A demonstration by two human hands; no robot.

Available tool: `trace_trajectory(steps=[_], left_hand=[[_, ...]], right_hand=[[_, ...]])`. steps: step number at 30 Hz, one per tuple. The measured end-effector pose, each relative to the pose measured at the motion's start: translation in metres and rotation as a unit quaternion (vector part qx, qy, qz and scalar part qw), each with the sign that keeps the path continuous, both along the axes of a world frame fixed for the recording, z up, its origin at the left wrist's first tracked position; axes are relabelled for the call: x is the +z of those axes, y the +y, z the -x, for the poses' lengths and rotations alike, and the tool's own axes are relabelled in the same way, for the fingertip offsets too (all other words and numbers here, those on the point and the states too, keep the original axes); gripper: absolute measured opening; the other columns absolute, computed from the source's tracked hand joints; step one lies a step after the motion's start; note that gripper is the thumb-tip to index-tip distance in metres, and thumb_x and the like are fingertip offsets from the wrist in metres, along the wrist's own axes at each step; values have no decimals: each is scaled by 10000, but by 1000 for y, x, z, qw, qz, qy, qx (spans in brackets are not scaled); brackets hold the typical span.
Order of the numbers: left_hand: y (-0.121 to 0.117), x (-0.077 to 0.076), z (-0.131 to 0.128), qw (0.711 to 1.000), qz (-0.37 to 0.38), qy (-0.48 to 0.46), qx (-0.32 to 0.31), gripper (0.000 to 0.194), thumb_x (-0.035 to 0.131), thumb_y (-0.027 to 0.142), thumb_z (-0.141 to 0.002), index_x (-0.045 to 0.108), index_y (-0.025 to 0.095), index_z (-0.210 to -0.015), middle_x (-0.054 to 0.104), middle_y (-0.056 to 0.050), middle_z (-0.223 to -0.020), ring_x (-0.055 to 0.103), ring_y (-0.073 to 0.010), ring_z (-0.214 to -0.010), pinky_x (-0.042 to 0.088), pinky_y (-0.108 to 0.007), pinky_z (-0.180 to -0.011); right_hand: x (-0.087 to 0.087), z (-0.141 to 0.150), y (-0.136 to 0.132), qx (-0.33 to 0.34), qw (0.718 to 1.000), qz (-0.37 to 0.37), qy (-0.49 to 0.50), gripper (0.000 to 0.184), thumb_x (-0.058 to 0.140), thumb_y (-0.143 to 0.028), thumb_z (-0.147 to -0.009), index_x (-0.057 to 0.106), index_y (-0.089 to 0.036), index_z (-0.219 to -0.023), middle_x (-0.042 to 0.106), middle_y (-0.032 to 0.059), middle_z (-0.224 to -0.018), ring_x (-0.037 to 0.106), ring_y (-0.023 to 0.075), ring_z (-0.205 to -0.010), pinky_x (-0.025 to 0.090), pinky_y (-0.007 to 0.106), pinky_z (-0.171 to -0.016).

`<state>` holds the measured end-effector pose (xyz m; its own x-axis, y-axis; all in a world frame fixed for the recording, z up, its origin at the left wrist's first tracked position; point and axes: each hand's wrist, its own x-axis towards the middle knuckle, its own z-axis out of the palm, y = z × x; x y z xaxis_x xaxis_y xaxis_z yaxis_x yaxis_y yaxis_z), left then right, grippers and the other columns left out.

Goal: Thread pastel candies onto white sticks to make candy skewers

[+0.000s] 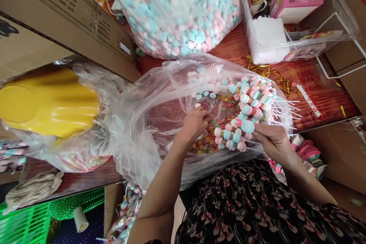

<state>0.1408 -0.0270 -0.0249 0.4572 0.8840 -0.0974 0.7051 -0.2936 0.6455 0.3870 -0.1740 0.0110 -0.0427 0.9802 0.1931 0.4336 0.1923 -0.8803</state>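
Observation:
My right hand (273,139) grips a candy skewer (247,126) by its stick end. A flat light-blue piece and a reddish ring are on the skewer. My left hand (196,124) is over the loose ring candies (204,145), its fingers curled and pinched together. Whatever lies between those fingertips is too small to make out. Finished-looking skewers of pink, blue and white candies (254,95) are piled beside my right hand, their white sticks pointing right. More skewers (230,137) lie just below that pile. All this sits in an opened clear plastic bag (134,122).
Behind stands a big clear bag of pastel candies (183,26). A clear plastic bin (303,51) at the back right holds a pink box and papers. Gold tinsel (268,72) lies before it. To the left are a yellow container (48,103) and a cardboard box (71,19).

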Motion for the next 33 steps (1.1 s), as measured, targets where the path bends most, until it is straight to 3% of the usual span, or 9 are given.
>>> trace_trajectory(steps=[2,5,9,14,18,20,28,31,33], left_hand=[[-5,7,5,988,66,-130,50,89,714,231,-745,794,198,-765,717,-60,-762,626,-194,-714,496,-317,-697],[-22,28,7,933,166,-298,114,155,802,307,-718,807,191,-821,752,-60,-789,647,-174,-699,518,-283,-653],[-46,48,2,889,188,-386,155,149,851,289,-698,812,201,-812,759,-53,-779,653,-152,-670,537,-263,-629],[-59,43,-1,877,130,-423,189,134,876,272,-671,809,214,-771,746,-34,-751,646,-129,-653,533,-246,-626],[-62,38,0,807,223,-492,238,215,893,344,-641,805,215,-788,744,-35,-718,646,-130,-600,525,-249,-578],[-64,37,1,789,258,-504,237,225,891,350,-643,803,207,-793,745,-44,-716,654,-136,-605,529,-252,-581],[-73,39,0,785,292,-506,205,233,874,319,-676,795,204,-864,730,-38,-727,645,-127,-599,524,-231,-549],[-79,36,0,804,232,-509,203,256,864,300,-695,783,247,-932,730,-16,-799,639,-115,-605,505,-210,-515],[-85,34,2,843,146,-482,191,156,822,286,-751,787,255,-900,731,-13,-854,635,-107,-629,519,-216,-550]], right_hand=[[-5,1,-2,-1,999,-1,-33,307,538,-212,-992,696,-249,-1253,780,53,-1016,735,182,-832,591,309,-779],[-12,9,-2,20,995,-19,-99,369,507,-164,-981,638,-232,-1320,772,77,-1065,730,200,-877,584,331,-796],[-11,21,3,69,982,-12,-175,408,448,-113,-972,596,-169,-1348,763,89,-955,691,182,-766,543,292,-705],[-6,23,4,78,982,-16,-172,406,426,-119,-983,582,-154,-1356,760,92,-944,678,175,-746,519,283,-683],[-11,19,-2,67,990,-40,-119,423,448,-127,-983,566,-193,-1383,757,70,-955,691,171,-788,531,285,-725],[-13,18,-3,58,991,-47,-115,430,450,-121,-975,576,-208,-1377,749,57,-913,675,168,-756,525,282,-704],[-6,20,-2,89,975,-37,-198,467,428,-96,-957,559,-173,-1399,708,53,-839,626,168,-698,473,266,-648],[-4,20,-5,93,972,-42,-213,456,425,-81,-947,578,-161,-1369,705,54,-840,623,167,-695,456,265,-641],[-4,20,-6,94,970,-42,-221,441,421,-69,-940,598,-148,-1336,712,60,-848,634,170,-710,452,266,-641]])
